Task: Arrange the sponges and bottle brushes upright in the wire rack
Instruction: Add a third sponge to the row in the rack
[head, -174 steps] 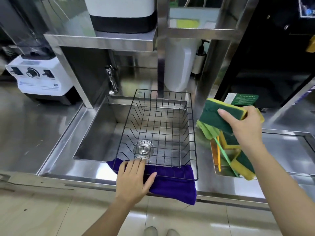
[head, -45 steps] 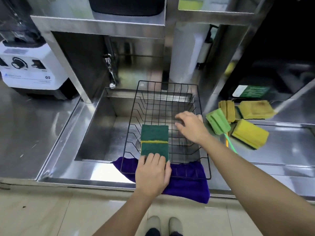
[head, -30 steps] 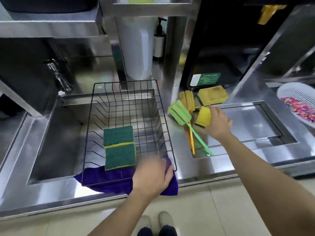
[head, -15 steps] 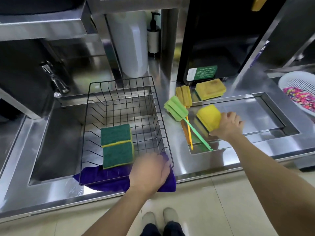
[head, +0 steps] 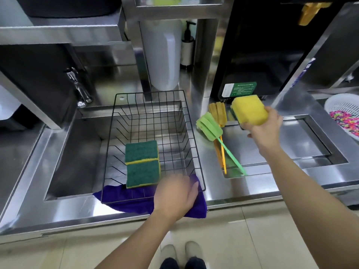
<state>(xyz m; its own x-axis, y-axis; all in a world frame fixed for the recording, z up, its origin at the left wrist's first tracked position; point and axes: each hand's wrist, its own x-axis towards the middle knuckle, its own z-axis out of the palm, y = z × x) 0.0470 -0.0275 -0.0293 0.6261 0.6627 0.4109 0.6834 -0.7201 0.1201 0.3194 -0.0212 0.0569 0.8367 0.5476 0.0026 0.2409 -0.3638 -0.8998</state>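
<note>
Your right hand [head: 266,127] holds a thick rectangular yellow sponge [head: 249,109] up above the steel counter, its broad yellow face turned toward you; the fingers wrap its right and lower edges, mostly hidden behind the block, with the thumb pressed along the bottom so the sponge sits up and to the left of your palm. Your left hand [head: 174,195] rests palm down, fingers together and blurred, on the near right corner of the black wire rack [head: 194,133], over the purple cloth [head: 124,199] that lies under the rack's front edge; whether the fingertips curl round the wire, you cannot tell. The rack sits across the stainless steel sink [head: 77,152]. Inside it two green-faced, yellow-backed scouring sponges [head: 142,164] stand one behind the other near the front, leaning slightly. Just right of the rack, on the counter, lie a green foam bottle brush with a green handle [head: 209,127] and an orange-handled brush [head: 221,150], their handles reaching down into the shallow recessed steel tray [head: 310,144]. Beside the green brush head stands a small stack of worn yellow sponges [head: 218,111], close to the left of the sponge in your hand.
</note>
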